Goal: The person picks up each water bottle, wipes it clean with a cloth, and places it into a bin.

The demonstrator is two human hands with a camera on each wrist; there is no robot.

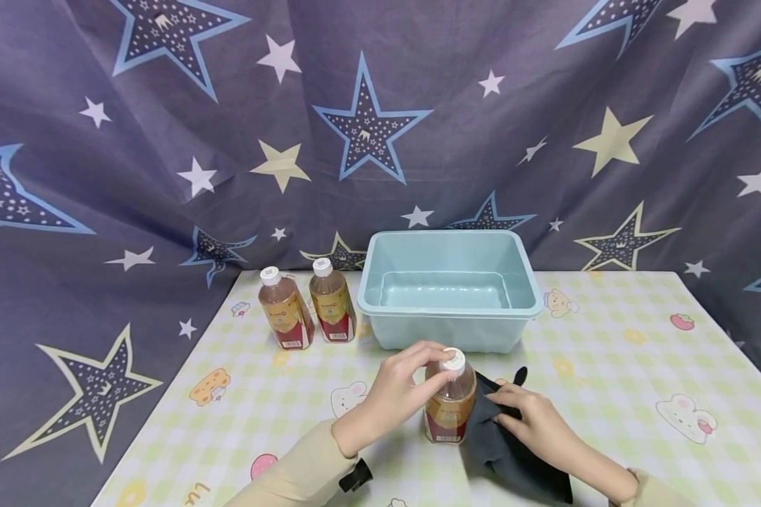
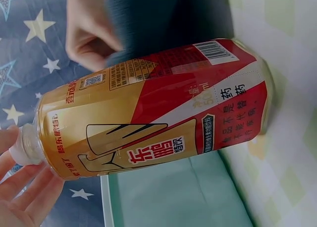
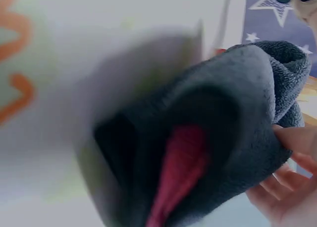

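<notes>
A drink bottle (image 1: pixel 449 412) with a gold and red label and a white cap stands on the table in front of the blue bin. My left hand (image 1: pixel 409 387) grips it at the cap, thumb and fingers round the top, as the left wrist view also shows. Beside the bottle, my right hand (image 1: pixel 535 426) pinches a dark grey cloth (image 1: pixel 504 458). The cloth touches or nearly touches the bottle's right side and hangs down to the table. In the right wrist view the cloth (image 3: pixel 237 98) looks bunched, with a blurred red strip (image 3: pixel 181 162) in front of it.
Behind the bottle sits a light blue plastic bin (image 1: pixel 450 327). Two similar bottles, one farther left (image 1: pixel 285 313) and one nearer the bin (image 1: pixel 333 303), stand at the back left. A checked tablecloth (image 1: pixel 634 366) covers the table, and a starry curtain (image 1: pixel 368 204) hangs behind.
</notes>
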